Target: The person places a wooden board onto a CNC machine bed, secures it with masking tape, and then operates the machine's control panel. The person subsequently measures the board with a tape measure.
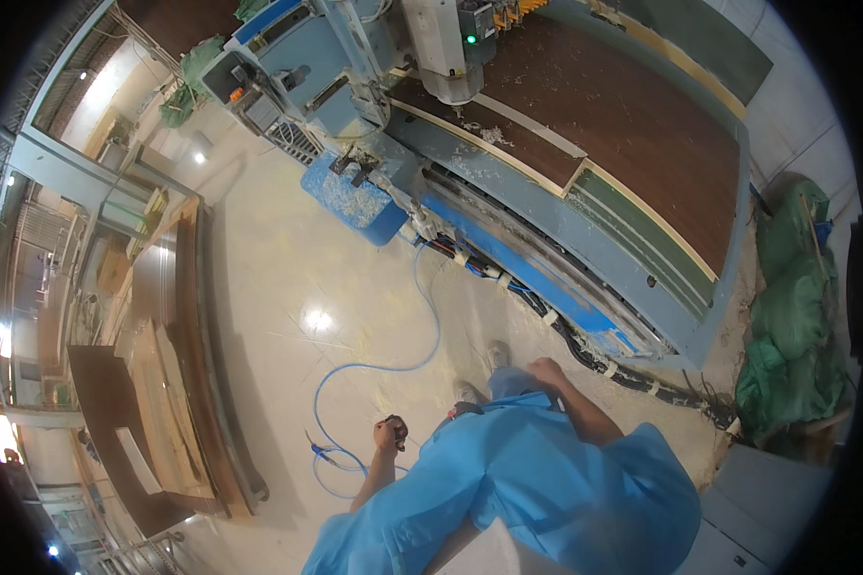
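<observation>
Left hand (385, 439): your fingers grip a small dark object (398, 433), kind unclear, held above the floor (278, 402). Right hand (547, 372) near the CNC router (547, 225); can't tell if its fingers are closed. Risks: loosened grip drops the object; stepping left snags the blue hose (439, 331).

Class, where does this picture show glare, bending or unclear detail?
Head view: white glare on the pale floor; head view: brown panels bow near the rim; head view: the dark object in the left hand is too small to identify.
</observation>
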`<control>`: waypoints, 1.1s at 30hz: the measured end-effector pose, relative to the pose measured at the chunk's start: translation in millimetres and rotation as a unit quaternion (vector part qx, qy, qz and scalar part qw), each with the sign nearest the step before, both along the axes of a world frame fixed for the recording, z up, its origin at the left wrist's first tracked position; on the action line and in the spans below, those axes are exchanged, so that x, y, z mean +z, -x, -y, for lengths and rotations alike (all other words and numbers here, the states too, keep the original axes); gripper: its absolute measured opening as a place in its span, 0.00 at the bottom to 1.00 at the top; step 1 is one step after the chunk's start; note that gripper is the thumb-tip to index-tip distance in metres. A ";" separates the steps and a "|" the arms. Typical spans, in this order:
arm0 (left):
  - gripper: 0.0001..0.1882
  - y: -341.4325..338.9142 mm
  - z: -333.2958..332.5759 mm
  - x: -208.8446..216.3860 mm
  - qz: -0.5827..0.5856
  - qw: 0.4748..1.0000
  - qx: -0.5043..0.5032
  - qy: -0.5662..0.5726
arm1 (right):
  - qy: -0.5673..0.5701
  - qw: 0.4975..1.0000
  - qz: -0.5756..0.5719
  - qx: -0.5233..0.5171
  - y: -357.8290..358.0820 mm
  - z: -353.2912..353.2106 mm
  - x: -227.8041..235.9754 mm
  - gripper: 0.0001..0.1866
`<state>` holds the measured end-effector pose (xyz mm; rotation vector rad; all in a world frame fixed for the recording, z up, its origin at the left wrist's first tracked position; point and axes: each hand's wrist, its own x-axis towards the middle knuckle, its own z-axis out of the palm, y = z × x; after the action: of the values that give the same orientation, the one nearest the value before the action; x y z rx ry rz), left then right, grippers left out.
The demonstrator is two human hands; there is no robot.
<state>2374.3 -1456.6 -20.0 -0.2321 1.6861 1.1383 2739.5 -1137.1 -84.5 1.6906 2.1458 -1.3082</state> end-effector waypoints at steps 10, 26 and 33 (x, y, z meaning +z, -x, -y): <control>0.05 -19.5 -113.2 49.3 -0.082 0.995 -0.060 -0.011 | 0.001 0.986 -0.051 -0.161 -21.5 -82.7 -27.7 0.22; 0.08 -15.5 -106.5 49.3 -0.054 0.996 -0.060 0.033 | 0.069 0.984 -0.053 -0.158 -11.4 -72.3 -43.1 0.23; 0.05 -23.5 -95.8 27.6 -0.068 0.995 -0.024 0.070 | 0.027 0.993 -0.060 -0.098 -4.0 -106.0 -43.1 0.21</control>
<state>2397.7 -1360.8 7.6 -0.2036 1.8850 1.0197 2743.4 -1031.2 -127.6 1.8870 2.0280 -1.5412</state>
